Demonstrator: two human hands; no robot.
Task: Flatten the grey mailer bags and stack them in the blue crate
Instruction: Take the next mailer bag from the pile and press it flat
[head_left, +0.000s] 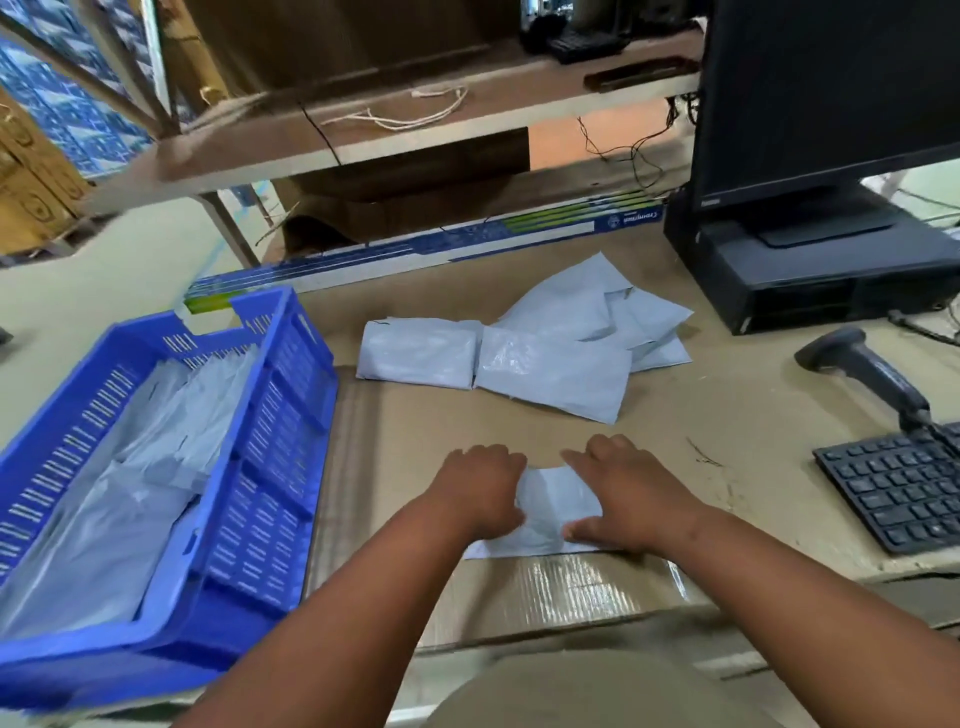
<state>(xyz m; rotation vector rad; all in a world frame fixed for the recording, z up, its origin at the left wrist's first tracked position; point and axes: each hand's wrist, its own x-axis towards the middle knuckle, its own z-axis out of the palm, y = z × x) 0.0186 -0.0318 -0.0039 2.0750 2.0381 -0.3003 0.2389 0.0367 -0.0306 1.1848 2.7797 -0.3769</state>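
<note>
With both hands, left (480, 486) and right (621, 493), pressing flat on the small grey plastic mailer bag (553, 512) on the desk (727, 415), you are flattening it; next, lift it left into the blue slotted plastic crate (291, 467).

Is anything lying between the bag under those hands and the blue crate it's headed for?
Nothing visible. The mailer bag sits under the left hand and right hand, and only bare cardboard lies between it and the blue crate, whose near wall it must clear.
</note>
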